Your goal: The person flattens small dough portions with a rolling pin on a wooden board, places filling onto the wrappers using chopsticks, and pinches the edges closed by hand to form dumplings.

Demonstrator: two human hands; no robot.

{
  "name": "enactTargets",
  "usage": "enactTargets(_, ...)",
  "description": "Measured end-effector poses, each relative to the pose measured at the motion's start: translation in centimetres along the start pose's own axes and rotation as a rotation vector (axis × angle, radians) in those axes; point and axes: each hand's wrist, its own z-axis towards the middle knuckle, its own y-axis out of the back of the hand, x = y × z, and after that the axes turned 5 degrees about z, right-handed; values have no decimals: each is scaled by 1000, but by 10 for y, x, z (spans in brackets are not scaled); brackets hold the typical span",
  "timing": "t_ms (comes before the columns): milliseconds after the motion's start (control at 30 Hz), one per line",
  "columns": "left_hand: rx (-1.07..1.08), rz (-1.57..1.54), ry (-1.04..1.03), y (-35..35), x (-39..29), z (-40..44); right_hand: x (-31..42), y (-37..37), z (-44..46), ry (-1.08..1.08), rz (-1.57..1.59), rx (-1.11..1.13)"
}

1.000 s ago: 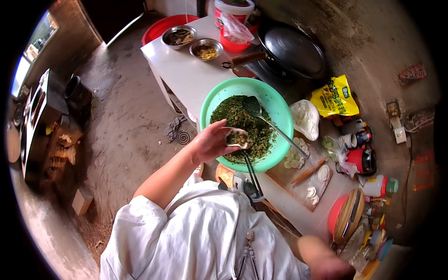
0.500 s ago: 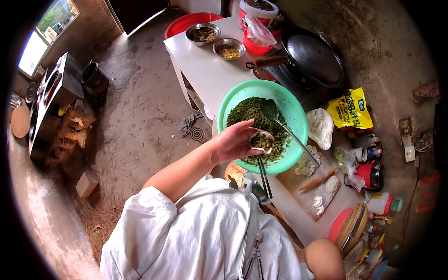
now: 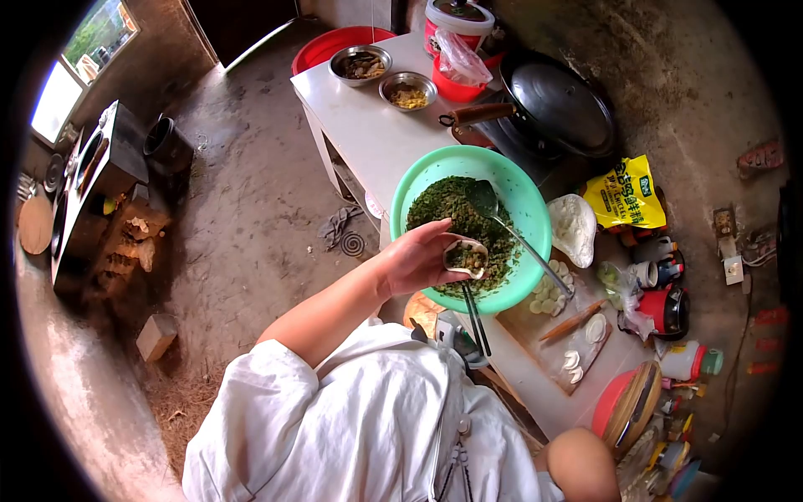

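Observation:
My left hand point(image 3: 414, 258) is over the near left part of a green bowl point(image 3: 407, 170), its fingers curled round a dumpling wrapper point(image 3: 480, 272) with green-brown filling in it. Below the hand the bowl holds chopped green filling point(image 3: 439, 203). A metal ladle point(image 3: 527, 244) rests in the filling, its handle crossing the right rim. Dark chopsticks point(image 3: 476, 320) stick out over the near rim, just below my hand; their far ends are hidden. My right hand is out of view; bare skin, perhaps a bent elbow or a knee, shows at the lower right.
Right of the bowl lie small dough pieces point(image 3: 548, 294), a rolling pin point(image 3: 573, 320), a flat wrapper point(image 3: 595, 328), folded dumplings point(image 3: 573, 366) and a bag of flour point(image 3: 572, 230). Two metal bowls point(image 3: 360, 64) of food and a lidded black wok point(image 3: 560, 105) stand farther back.
The view has shifted very slightly. My left hand keeps hold of the filled wrapper over the bowl, and the ladle and chopsticks have not visibly moved.

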Motion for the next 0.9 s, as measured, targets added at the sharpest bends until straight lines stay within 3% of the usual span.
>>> enactTargets(900, 63, -9, 13, 3, -2, 7, -4, 1, -5, -99, 67, 25)
